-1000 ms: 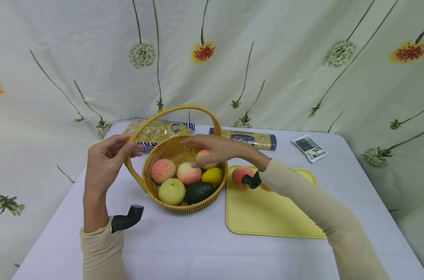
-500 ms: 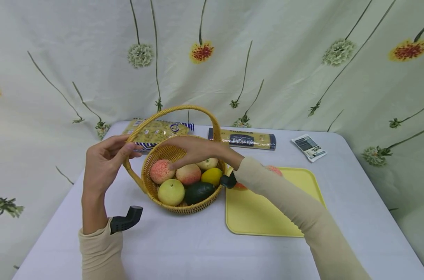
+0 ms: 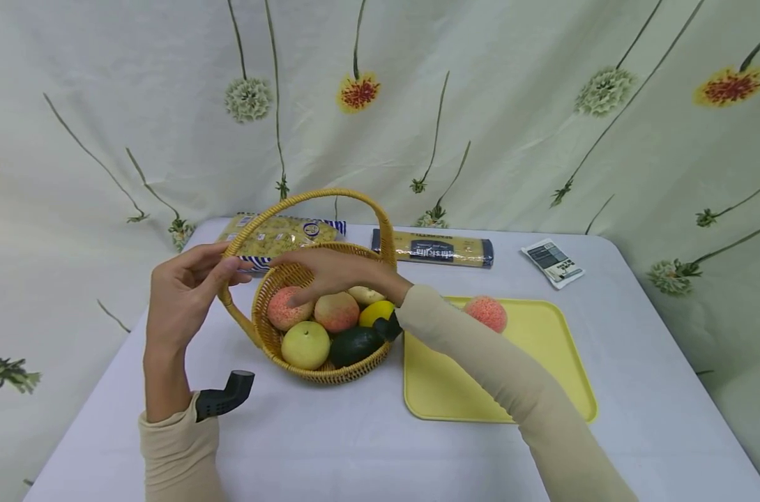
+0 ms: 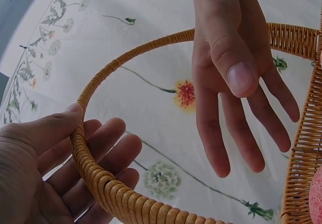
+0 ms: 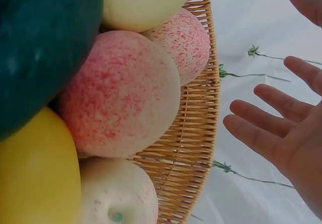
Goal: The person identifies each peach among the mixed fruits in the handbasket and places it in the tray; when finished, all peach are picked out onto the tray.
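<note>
Wicker basket (image 3: 330, 376) stands on the white-covered table (image 3: 317, 453), just left of a yellow tray (image 3: 455, 390), its arched handle (image 3: 330, 192) held between the thumb and fingers of the left hand (image 3: 182, 293). The right hand (image 3: 330, 270), fingers extended and grasping nothing, hovers above the basket's contents: a dark green avocado (image 3: 357, 346), a yellow-green fruit (image 3: 306, 346), pink-speckled peaches (image 3: 337, 312) and a lemon (image 3: 371, 312).

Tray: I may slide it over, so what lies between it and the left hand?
The basket of fruit, with the right hand over it, in the head view.
</note>
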A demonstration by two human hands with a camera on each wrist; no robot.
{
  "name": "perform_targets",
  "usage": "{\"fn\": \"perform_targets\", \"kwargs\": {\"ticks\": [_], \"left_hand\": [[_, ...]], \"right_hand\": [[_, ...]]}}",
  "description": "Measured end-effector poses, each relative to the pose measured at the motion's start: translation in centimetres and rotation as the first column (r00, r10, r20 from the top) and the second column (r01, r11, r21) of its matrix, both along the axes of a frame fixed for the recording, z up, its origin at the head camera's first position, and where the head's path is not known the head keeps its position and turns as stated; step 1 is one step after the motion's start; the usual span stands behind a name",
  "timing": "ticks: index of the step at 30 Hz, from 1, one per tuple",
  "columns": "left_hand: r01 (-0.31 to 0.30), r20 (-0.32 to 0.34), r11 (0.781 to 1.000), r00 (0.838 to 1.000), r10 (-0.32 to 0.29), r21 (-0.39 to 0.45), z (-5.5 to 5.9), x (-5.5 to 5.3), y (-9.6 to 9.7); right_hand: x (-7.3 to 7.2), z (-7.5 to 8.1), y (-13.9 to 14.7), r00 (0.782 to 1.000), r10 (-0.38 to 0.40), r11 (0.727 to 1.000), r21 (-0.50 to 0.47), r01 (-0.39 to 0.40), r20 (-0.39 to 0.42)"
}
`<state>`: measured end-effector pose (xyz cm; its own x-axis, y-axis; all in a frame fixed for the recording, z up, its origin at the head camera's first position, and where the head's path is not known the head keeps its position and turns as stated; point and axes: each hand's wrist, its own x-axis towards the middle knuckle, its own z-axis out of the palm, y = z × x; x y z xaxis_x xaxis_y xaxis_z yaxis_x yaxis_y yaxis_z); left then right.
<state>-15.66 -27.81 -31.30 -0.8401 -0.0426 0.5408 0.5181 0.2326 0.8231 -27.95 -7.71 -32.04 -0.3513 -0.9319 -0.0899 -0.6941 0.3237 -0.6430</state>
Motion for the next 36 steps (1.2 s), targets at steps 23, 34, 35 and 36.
{"fn": "perform_targets", "kwargs": {"ticks": [23, 34, 35, 36], "left_hand": [[-0.004, 0.001, 1.000, 1.000, 0.004, 0.002, -0.1, -0.2, 0.0], [-0.004, 0.006, 1.000, 1.000, 0.004, 0.010, -0.1, -0.1, 0.0], [-0.002, 0.006, 1.000, 1.000, 0.001, 0.013, -0.1, -0.1, 0.0], [0.001, 0.006, 1.000, 1.000, -0.001, 0.016, -0.1, -0.1, 0.0]], "right_hand": [[-1.3, -3.6, -1.7, 0.985, -0.062, 0.996, 0.068, 0.052, 0.161], [-1.5, -4.0, -2.3, 0.984, -0.019, 0.993, 0.119, -0.002, 0.177], [-1.5, -4.0, -2.3, 0.984, -0.017, 0.993, 0.117, -0.004, 0.177], [-1.5, -4.0, -2.3, 0.984, -0.020, 0.993, 0.115, -0.001, 0.178]]}}
